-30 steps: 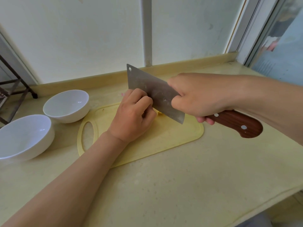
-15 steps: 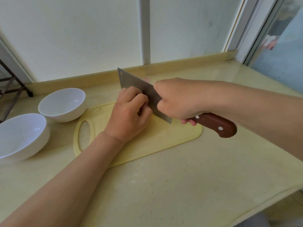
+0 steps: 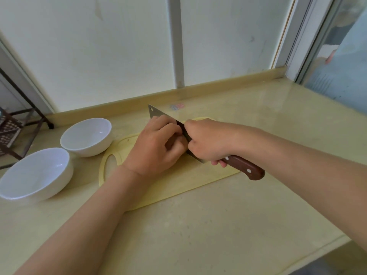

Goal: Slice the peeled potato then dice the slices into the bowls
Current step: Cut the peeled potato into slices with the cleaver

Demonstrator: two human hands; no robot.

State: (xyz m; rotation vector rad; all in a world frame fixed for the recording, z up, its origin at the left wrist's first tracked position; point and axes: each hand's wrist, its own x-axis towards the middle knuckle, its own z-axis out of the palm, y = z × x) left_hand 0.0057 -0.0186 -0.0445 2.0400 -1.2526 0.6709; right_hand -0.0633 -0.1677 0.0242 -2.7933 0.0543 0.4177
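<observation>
On cutting board (image 3: 198, 181) | left hand (image 3: 155, 149) curled over hidden potato | right hand (image 3: 208, 141) grips cleaver (image 3: 245, 169) | we tuck fingertips, knuckles against its flat.

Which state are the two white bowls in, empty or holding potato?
Both empty. The near bowl and the far bowl show only bare white insides, no potato pieces.

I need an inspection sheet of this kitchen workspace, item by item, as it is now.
Surface: pale glossy countertop.
Job's things: cutting board on the countertop; cleaver above it; near bowl and far bowl, white, both look empty; potato not visible.
Clutter: nothing seen.
Grippers: left hand curled on the board beside the blade; right hand grips the cleaver handle.
Cables: nothing seen.
Surroundings: metal rack at left, window at right.
</observation>
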